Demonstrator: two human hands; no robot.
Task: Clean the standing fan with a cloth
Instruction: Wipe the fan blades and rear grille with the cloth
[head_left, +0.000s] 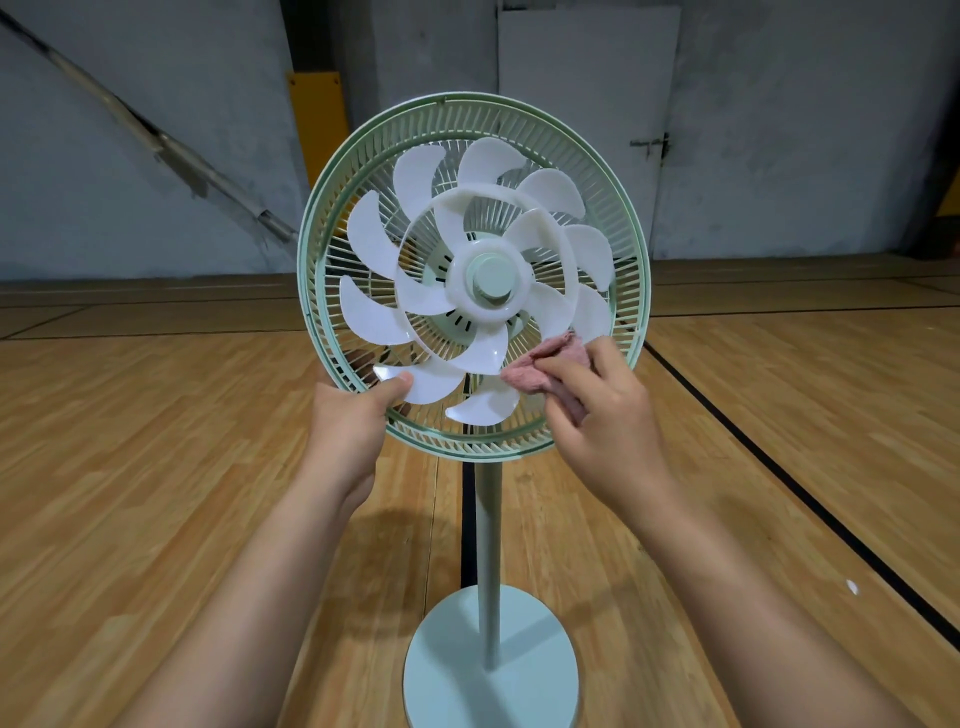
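Observation:
A pale green standing fan (488, 280) stands before me with its front grille off, so its white blades (374, 244) are bare inside the rear guard. My left hand (353, 421) grips the guard's lower left rim, its thumb pressing on a lower blade. In my right hand (602, 410) a bunched pink cloth (530, 371) is held against the lower right blades. The fan's pole (488, 545) runs down to a round base (491, 660) on the floor.
The floor (156, 467) is wooden boards with black court lines. Behind the fan are grey walls, a white door (587, 119) with a latch, a yellow padded post (317, 124) and a slanted pipe on the left wall.

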